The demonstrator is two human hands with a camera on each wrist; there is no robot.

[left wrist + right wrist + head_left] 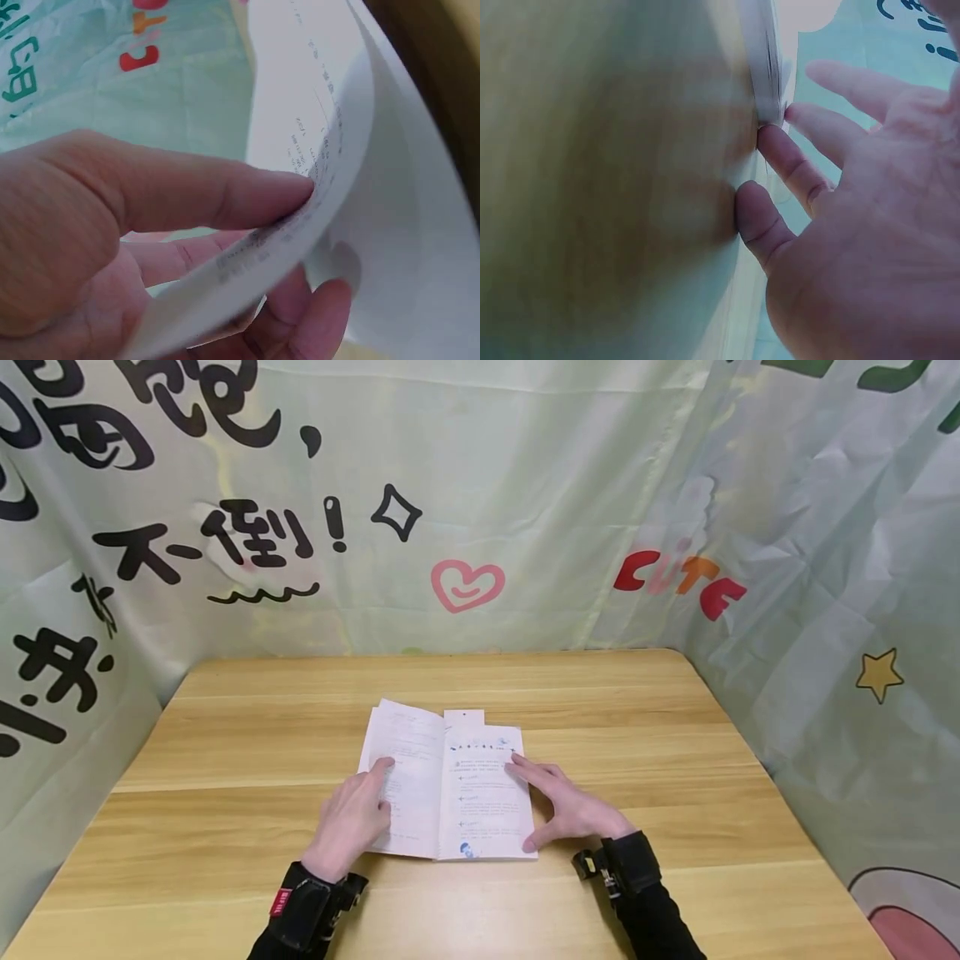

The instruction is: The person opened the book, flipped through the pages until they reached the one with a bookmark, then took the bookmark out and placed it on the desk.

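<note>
An open book (483,806) with printed pages lies on the table, its right page bearing blue headings and small drawings. My left hand (348,818) pinches the left-hand pages (300,97) at their outer edge, thumb on the print and other fingers beneath; these pages bow upward in the left wrist view. At the book's right edge rests my right hand (573,806), fingers spread and relaxed, one fingertip on the page's upper right and the thumb at its lower corner. In the right wrist view, the right hand (862,187) touches the table beside the page block (761,60).
A small white card or flap (463,717) sticks out above the book's top edge. The wooden table (637,718) extends around the book. Printed fabric (540,485) hangs behind the table and along both sides. Black bands (306,906) wrap both wrists.
</note>
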